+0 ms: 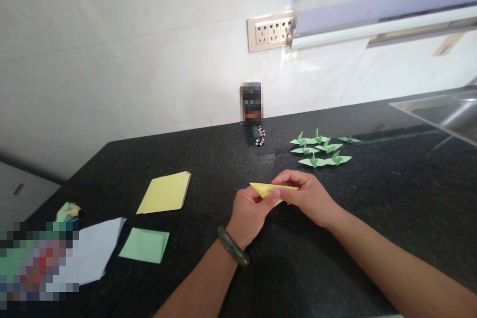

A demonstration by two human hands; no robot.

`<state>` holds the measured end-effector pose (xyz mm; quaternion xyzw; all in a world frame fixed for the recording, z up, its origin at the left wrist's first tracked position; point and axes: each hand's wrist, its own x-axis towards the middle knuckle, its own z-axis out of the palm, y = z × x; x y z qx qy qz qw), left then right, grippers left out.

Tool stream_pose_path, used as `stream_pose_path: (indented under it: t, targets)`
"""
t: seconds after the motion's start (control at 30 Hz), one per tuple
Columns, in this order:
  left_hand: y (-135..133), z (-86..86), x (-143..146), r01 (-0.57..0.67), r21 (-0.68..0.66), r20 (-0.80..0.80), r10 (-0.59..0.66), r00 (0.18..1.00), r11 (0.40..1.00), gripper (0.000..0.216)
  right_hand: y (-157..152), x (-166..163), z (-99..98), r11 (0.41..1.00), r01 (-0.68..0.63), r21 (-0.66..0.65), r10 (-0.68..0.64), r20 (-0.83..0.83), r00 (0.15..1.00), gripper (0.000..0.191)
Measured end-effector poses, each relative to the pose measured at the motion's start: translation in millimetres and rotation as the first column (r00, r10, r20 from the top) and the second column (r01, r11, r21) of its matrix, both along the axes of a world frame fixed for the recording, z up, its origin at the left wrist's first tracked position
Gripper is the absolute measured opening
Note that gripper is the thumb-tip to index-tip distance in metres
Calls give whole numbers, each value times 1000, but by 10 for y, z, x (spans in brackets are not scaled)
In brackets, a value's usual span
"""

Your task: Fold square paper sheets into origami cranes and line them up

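Observation:
Between my two hands is a folded piece of yellow paper [264, 189], roughly triangular, raised a little over the dark countertop. My left hand [249, 213] pinches its near left part, thumb on top. On the far right side, my right hand [307, 196] grips the same paper with thumb and fingers, hiding part of it. A dark bangle [233, 247] circles my left wrist. Beyond my hands stand several green paper cranes [315, 160] in loose rows. To the left lie a stack of yellow paper [166, 193] and a folded green sheet [144, 245].
White paper [93, 251] and a blurred-out packet [35, 263] lie at the far left beside a crumpled colourful bundle [68, 212]. A pixelated phone-like object [252, 103] with a beaded strap [260, 136] leans on the wall under a socket panel [270, 32]. A sink [447, 112] is at right.

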<state>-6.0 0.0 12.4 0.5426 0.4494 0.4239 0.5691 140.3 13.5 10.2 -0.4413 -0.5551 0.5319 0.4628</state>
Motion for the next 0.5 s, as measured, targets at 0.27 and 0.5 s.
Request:
stream_pose_path:
  t: [0.27,0.5]
  targets:
    - [-9,-25,12,56,-16,-110,-57,992,998,23,4,62,23,996,-75,-40,79,110,991,20]
    - [19,-82,-5,-39,25,-96,41,995,999,23,30,86,37,997,-68,-30,72,140,987,24]
